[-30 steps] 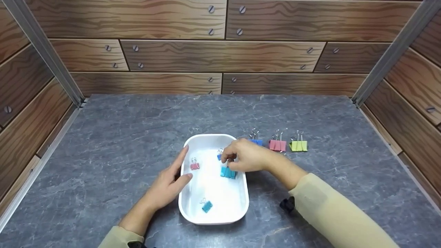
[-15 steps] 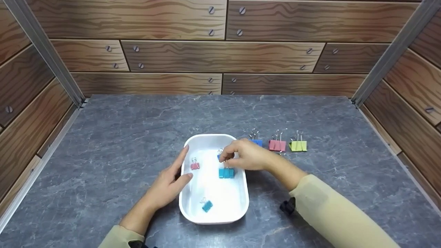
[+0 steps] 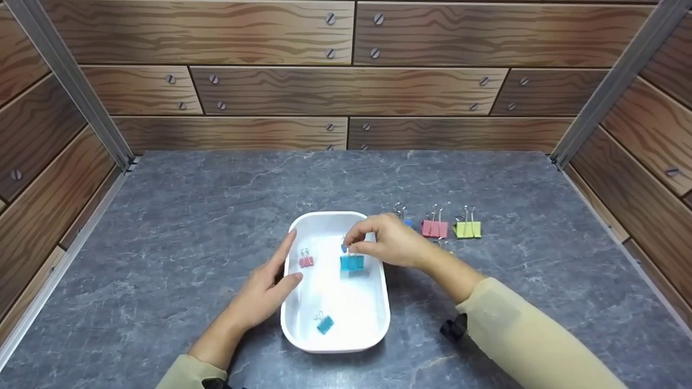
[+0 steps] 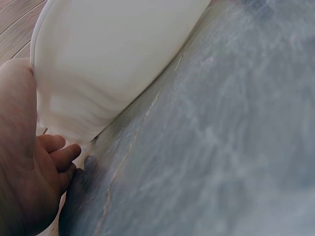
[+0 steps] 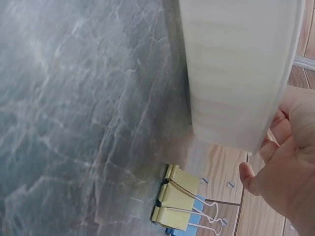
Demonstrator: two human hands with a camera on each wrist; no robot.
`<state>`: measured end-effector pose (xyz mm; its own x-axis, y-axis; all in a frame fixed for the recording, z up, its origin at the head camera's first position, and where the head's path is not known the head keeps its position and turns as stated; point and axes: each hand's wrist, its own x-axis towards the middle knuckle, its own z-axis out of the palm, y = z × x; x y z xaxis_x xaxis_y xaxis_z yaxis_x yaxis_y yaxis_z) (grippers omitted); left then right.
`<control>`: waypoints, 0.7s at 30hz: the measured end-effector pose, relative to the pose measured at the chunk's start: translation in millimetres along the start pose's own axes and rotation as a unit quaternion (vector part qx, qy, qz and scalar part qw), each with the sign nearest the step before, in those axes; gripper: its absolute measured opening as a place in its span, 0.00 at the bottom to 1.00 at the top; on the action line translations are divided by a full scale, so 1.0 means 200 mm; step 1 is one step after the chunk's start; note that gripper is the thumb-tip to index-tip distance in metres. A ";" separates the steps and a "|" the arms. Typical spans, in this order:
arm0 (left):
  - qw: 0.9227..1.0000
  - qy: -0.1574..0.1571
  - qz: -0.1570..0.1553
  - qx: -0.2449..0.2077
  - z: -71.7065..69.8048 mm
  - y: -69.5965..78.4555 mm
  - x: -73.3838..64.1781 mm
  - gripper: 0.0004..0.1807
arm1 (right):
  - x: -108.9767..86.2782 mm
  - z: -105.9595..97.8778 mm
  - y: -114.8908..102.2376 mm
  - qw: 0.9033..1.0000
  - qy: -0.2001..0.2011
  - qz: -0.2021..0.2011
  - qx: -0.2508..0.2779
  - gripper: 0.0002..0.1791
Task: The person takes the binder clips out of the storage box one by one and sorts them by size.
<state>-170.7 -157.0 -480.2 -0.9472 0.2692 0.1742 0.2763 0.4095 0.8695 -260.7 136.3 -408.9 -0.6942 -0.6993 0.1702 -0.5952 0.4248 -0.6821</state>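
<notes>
Over the white tray (image 3: 296,330), my right hand (image 3: 392,240) pinches a large teal binder clip (image 3: 352,263) by its wire handles. The clip hangs with its body down, inside the tray's outline. My left hand (image 3: 265,292) rests on the tray's left rim, index finger and thumb straight; the left wrist view shows its other fingers beside the outer wall. Inside the tray lie a small pink binder clip (image 3: 306,262) and a small teal binder clip (image 3: 325,324). A small blue binder clip (image 3: 344,248) is partly hidden by my right fingertips.
Right of the tray stand a pink binder clip (image 3: 434,228), a lime binder clip (image 3: 467,229) and a blue one (image 3: 407,222) partly behind my right hand. A yellow binder clip (image 5: 176,199) is nearby, mostly hidden by my forearm in the head view. Wood-patterned walls (image 3: 346,89) enclose the table.
The large teal clip, pinched in my right hand, has shifted slightly left and up from its earlier position in the tray. My left hand has stayed on the rim.
</notes>
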 end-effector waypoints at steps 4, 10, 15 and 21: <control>1.000 0.002 0.004 0.002 0.00 0.00 0.00 0.42 | -0.02 -0.03 -0.02 0.999 0.025 -0.005 0.019 0.05; 1.000 0.001 0.001 0.002 0.01 0.00 0.00 0.42 | -0.08 -0.11 -0.05 0.997 0.051 0.008 0.050 0.05; 1.000 0.003 0.002 0.005 0.01 0.00 0.00 0.42 | -0.13 -0.20 -0.07 0.995 0.067 0.006 0.069 0.06; 1.000 0.002 -0.007 0.002 0.01 0.00 0.00 0.42 | -0.24 -0.31 -0.04 0.992 0.092 0.010 0.081 0.06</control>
<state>-170.4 -156.0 -481.3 -0.9515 0.2604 0.1640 0.2639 0.4165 0.8700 -249.0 202.1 -367.5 -0.7770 -0.5676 0.2723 -0.5176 0.3299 -0.7894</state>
